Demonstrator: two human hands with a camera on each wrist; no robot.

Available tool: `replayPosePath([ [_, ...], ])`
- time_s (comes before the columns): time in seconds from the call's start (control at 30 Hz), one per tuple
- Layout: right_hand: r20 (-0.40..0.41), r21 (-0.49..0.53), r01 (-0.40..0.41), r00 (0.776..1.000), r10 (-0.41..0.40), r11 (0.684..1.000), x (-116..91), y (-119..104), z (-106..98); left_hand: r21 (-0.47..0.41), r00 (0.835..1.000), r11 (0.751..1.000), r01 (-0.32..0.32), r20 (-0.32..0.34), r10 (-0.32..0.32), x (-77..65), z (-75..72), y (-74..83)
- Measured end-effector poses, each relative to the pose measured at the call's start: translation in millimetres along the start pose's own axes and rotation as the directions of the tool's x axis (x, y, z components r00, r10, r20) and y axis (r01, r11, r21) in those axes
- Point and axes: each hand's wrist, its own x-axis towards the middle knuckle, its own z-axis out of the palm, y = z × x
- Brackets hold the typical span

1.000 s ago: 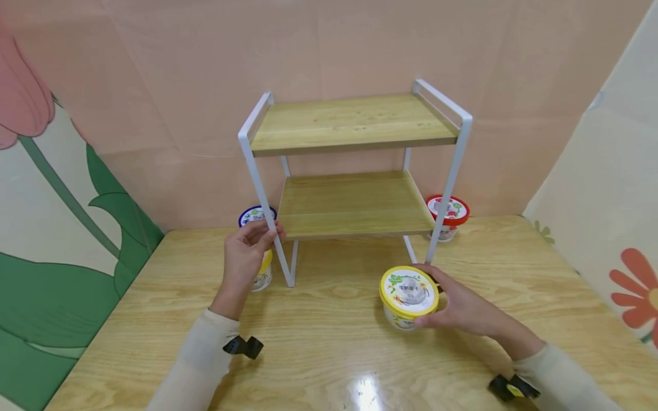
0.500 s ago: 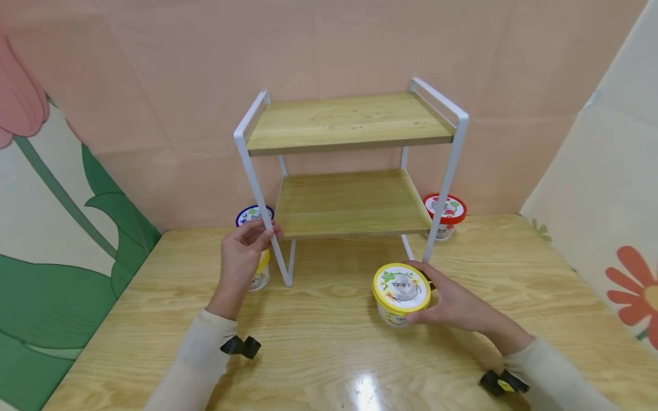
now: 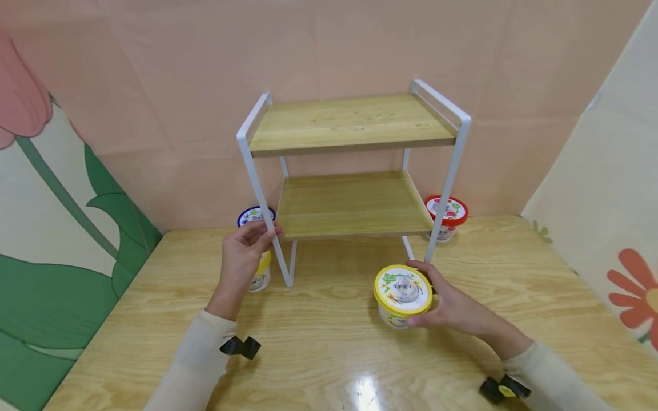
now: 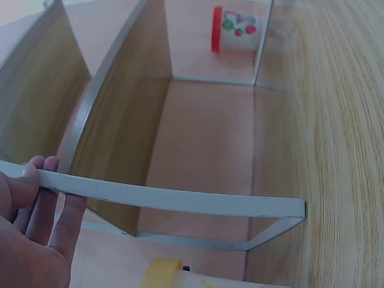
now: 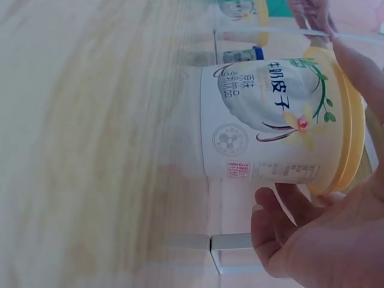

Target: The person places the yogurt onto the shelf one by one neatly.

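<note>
In the head view my left hand (image 3: pixel 240 268) grips the left front leg of a two-tier shelf (image 3: pixel 354 205), thumb on one side and fingers round the other. The left wrist view shows those fingers (image 4: pixel 43 216) curled at the white metal bar (image 4: pixel 180 198). My right hand (image 3: pixel 457 305) holds a white tub (image 5: pixel 264 120) with a yellow lid (image 3: pixel 403 290) by its right side, in front of the shelf's right front leg. The tub is upright, its base right at the tabletop in the right wrist view.
Behind the left hand, a second yellow-lidded tub (image 3: pixel 261 277) and a blue-lidded tub (image 3: pixel 254 214) stand left of the shelf. A red-lidded tub (image 3: pixel 447 214) is at the back right. A pink backdrop (image 3: pixel 349 51) rises behind the wooden table (image 3: pixel 319 342).
The right hand and its yellow-lidded tub have shifted slightly left over the first half second, then stayed almost still. The left hand keeps its grip on the shelf leg.
</note>
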Motion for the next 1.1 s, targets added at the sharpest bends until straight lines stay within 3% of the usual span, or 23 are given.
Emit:
replayPosePath([
  [0.17, -0.001, 0.011, -0.014, 1.0, 0.014, 1.0, 1.1, -0.5, 1.2, -0.019, 1.0, 1.0, -0.005, -0.002, 0.005, -0.6, -1.5, -1.7],
  [0.37, 0.02, 0.024, -0.049, 0.999, 0.049, 0.998, 2.2, 2.8, 5.1, -0.007, 0.999, 0.999, 0.031, -0.01, -0.032, -5.4, -5.3, -4.6],
  [0.77, -0.016, -0.012, -0.067, 0.998, 0.067, 0.998, 0.4, 2.3, 1.9, -0.028, 1.0, 0.999, -0.018, 0.003, 0.018, -1.5, 0.7, -1.7],
  [1.1, 0.003, -0.014, -0.052, 0.999, 0.052, 0.999, -0.2, 0.7, -0.1, -0.024, 1.0, 1.0, 0.0, -0.005, 0.0, -0.6, 0.3, -1.0],
])
